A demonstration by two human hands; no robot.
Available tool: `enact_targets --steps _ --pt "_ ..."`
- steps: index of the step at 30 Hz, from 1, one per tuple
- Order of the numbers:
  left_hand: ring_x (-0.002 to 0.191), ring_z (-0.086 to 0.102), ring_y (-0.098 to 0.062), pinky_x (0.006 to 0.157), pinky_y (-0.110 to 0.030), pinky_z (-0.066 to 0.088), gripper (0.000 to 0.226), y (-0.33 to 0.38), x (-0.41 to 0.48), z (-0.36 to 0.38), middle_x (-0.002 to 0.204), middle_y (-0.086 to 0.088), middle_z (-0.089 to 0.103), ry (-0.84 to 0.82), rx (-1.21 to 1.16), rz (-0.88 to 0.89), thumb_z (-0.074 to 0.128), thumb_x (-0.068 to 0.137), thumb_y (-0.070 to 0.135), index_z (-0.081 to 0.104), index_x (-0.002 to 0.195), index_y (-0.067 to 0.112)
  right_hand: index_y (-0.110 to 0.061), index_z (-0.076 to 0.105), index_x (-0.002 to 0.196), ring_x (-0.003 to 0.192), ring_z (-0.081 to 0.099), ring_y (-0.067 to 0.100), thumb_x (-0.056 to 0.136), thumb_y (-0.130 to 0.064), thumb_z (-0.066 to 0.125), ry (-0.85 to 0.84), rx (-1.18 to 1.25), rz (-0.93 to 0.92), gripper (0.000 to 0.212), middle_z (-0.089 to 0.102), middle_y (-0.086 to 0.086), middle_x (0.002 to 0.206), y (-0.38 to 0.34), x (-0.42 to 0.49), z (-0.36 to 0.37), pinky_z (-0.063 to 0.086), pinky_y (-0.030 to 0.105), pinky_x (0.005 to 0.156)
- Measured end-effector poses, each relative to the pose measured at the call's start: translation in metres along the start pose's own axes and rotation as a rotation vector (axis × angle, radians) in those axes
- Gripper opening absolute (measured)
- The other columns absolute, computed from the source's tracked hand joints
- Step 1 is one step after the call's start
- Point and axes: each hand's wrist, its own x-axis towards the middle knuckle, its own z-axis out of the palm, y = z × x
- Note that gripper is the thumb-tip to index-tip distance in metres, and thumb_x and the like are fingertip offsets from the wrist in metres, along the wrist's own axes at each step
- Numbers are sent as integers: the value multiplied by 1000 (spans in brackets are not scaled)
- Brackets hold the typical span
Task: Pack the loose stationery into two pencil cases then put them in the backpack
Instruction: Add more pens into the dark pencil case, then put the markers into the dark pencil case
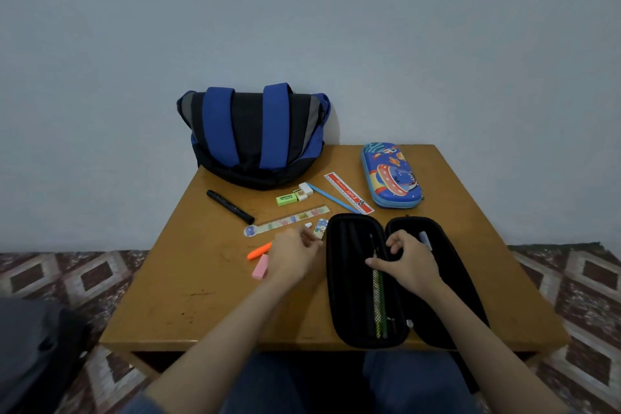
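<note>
Packing barely begun: black pencil case (347, 279) open near right, pencils (378, 296) inside.
Right hand (413, 265) touches them, left hand (294, 257) blurred, both grips unclear; blue case (391, 175) shut far right; erasers (286, 200) loose on desk (201, 296).

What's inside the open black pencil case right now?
The left half of the black pencil case holds a few pencils, green and patterned, lying lengthwise. In the right half a pale item shows beyond the right hand, which covers whatever lies beneath it.
</note>
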Motion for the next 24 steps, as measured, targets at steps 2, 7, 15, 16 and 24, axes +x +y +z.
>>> enact_targets --steps 2,7,15,16,24 --pt "80 60 -10 70 -23 52 16 -21 10 -15 100 0 67 73 53 -29 61 90 24 64 103 16 -16 50 93 84 53 15 68 -41 80 5 3 -5 46 50 -4 85 1 0 0 41 28 71" --pt "70 59 -8 59 -25 54 23 -68 31 -48 105 -2 66 201 141 -155 55 93 27 62 113 18 -15 52 95 84 54 14 67 -40 80 7 2 -17 47 51 -3 87 0 0 1 42 26 68" --pt "78 54 -10 62 -23 46 25 -92 50 -57 109 -7 66 266 125 -147 56 92 22 64 113 12 -14 52 92 78 51 12 66 -39 81 -5 2 -1 46 50 -3 82 -2 1 -2 35 19 59" --pt "78 54 -9 62 -22 46 25 -89 52 -53 108 -7 67 260 120 -126 56 92 24 64 113 12 -14 52 91 78 51 12 66 -39 81 -6 1 1 46 50 -4 81 -2 1 -2 34 21 60" --pt "86 55 -11 75 -24 47 21 -45 77 -26 104 -8 67 176 114 117 57 92 19 66 107 8 -15 52 91 80 53 15 66 -41 81 -23 35 20 46 50 -3 83 -1 1 -1 38 24 63"
